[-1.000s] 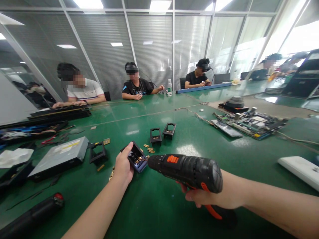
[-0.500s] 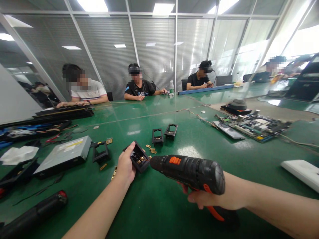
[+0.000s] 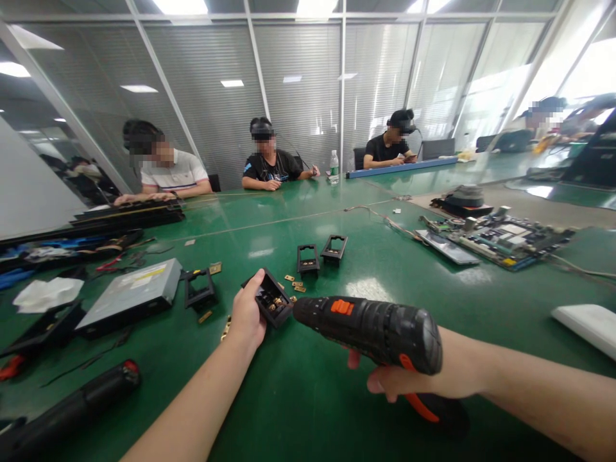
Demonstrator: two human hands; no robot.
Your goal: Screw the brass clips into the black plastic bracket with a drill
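Note:
My left hand (image 3: 249, 312) is closed on a black plastic frame (image 3: 271, 299), tilted, with brass pieces inside it. In my right hand (image 3: 392, 378) is a black and orange cordless drill (image 3: 368, 327), its nose pointing left at the frame's right edge. Whether the drill's tip touches the frame I cannot tell. Small brass plates (image 3: 299, 288) lie on the table just behind the frame. Two more black frames (image 3: 308, 260) stand farther back, and another black frame (image 3: 199, 289) is to the left of my left hand.
A silver disc drive (image 3: 129, 296) and a black cylindrical tool (image 3: 72, 410) lie at left. A circuit board (image 3: 513, 237) is at right, near a white box (image 3: 584, 327). Several people sit across the green table (image 3: 250, 228), where a water bottle (image 3: 333, 168) stands.
The whole view has shifted slightly, so things appear a little to the right. Both hands keep their holds on the frame and the drill, with little movement between them.

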